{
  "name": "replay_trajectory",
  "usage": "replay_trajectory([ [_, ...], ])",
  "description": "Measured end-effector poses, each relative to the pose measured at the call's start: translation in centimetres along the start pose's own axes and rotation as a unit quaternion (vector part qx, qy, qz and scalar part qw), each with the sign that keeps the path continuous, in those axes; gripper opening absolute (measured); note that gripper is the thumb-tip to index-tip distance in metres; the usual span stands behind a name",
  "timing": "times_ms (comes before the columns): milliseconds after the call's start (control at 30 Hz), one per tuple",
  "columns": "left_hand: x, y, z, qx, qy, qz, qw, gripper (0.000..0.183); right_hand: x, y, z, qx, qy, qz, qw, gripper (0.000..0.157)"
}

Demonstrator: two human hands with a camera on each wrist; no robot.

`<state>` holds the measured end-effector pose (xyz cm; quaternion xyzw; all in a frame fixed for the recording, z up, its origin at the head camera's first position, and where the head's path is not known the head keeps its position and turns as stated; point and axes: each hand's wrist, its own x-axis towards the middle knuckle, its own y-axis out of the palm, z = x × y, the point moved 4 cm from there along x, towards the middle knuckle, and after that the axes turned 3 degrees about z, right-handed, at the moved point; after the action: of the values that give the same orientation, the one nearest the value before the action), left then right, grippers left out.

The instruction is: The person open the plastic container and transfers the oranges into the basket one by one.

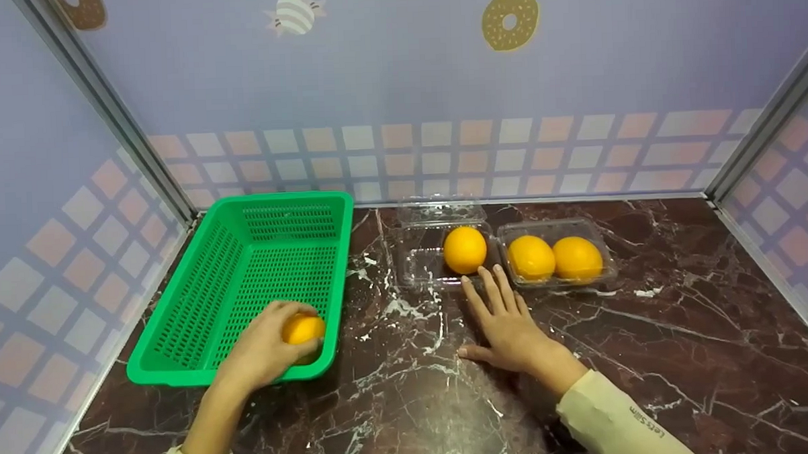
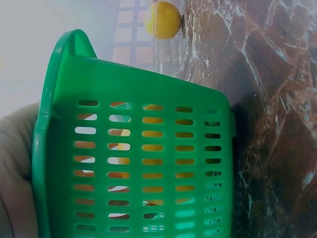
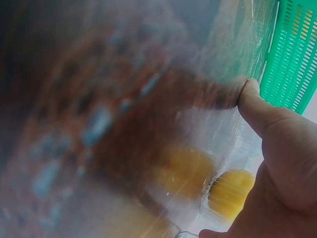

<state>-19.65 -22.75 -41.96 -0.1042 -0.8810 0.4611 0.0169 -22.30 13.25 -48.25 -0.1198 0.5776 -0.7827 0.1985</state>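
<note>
My left hand point(image 1: 263, 343) reaches into the green plastic basket point(image 1: 346, 256) at its near right corner. Its fingers and thumb curl round an orange point(image 1: 303, 330) there. In the left wrist view the slotted basket wall point(image 2: 133, 79) hides most of that orange. My right hand point(image 1: 505, 327) lies with fingers extended on the table, its fingertips by the front edge of an open clear plastic clamshell box point(image 1: 420, 257). One orange point(image 1: 464, 250) sits in that box's right half. In the right wrist view my right thumb point(image 3: 260, 109) points away from the other fingers.
Right of the open box stands another clear plastic box point(image 1: 595, 228) with two oranges, a left one point(image 1: 531, 257) and a right one point(image 1: 578, 259). The dark marbled table point(image 1: 410, 401) ends at a patterned back wall point(image 1: 398, 72), with side walls at left and right.
</note>
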Motion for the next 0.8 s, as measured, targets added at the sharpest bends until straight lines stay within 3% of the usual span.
replay_trajectory([
  [500,-0.3,-0.5,-0.9,0.027,0.031,-0.065,0.9970,0.042,0.0,-0.1,0.0,0.011,0.005,0.008,1.000,0.114],
  [800,-0.8,-0.7,-3.9,0.005,0.074,-0.107,0.9916,0.035,0.0,0.0,0.1,0.016,0.000,0.008,1.000,0.113],
])
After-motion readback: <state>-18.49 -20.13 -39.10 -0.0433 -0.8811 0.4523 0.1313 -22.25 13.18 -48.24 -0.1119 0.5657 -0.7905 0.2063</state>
